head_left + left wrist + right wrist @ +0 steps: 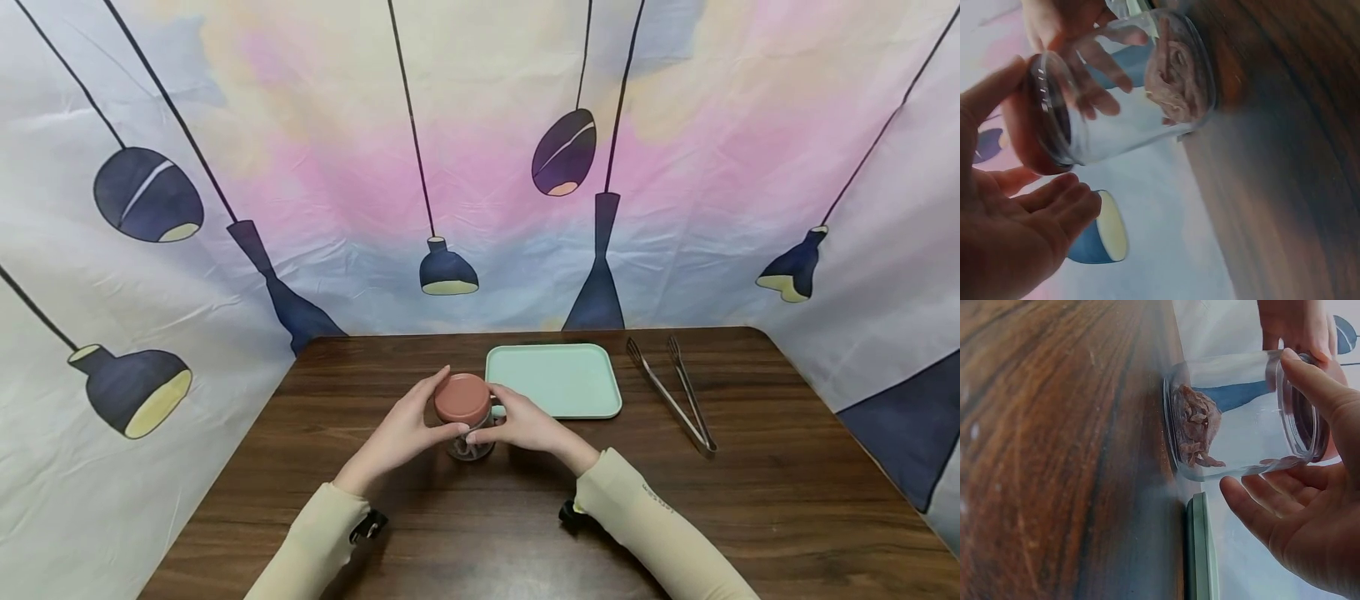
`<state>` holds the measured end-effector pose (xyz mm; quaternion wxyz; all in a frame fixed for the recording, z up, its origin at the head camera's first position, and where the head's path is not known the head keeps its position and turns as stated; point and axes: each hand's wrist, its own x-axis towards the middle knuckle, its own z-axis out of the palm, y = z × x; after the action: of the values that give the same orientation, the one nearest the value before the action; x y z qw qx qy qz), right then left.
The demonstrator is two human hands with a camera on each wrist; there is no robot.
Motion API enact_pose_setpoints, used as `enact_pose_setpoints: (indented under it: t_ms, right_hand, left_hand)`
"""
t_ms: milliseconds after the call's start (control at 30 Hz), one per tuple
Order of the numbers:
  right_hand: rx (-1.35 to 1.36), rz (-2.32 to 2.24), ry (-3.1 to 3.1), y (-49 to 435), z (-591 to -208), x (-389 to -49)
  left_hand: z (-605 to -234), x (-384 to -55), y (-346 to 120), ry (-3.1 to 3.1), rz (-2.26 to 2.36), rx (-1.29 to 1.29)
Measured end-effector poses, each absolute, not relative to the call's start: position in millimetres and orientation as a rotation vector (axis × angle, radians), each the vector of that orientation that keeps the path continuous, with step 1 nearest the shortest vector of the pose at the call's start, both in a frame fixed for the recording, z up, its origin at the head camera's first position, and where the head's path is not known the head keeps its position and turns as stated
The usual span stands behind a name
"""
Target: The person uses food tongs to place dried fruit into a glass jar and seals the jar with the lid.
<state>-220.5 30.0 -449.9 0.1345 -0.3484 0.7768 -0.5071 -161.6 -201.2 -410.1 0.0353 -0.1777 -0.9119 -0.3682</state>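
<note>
A clear jar [1241, 394] with a reddish-brown lid [462, 397] stands upright on the wooden table, and both hands are around its top. My left hand [405, 425] grips the lid from the left, thumb in front and fingers on the far side. From the right, my right hand [528, 423] holds the jar just under the lid, its thumb [1313, 378] against the clear wall. Brown, wrinkled strips [1175, 81] that look like dried food lie at the bottom of the jar.
Behind and to the right of the jar lies a mint-green tray [558, 379]. Metal tongs [678, 400] rest, spread, to the tray's right. A printed cloth [360, 167] hangs behind the table [600, 533].
</note>
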Motion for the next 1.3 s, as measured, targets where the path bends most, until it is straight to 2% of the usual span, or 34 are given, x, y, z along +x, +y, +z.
enact_pose_setpoints:
  t_ms: [400,1300]
  right_hand:
    - [-1.003,-1.468,2.238,30,-448,-220]
    - [-0.974,-1.500,2.226,29,-452,-222]
  left_hand:
    - [-425,-173,-186,-2.767,-1.369,-0.417]
    - [-421,-126,-205,-2.682,-1.195,-0.361]
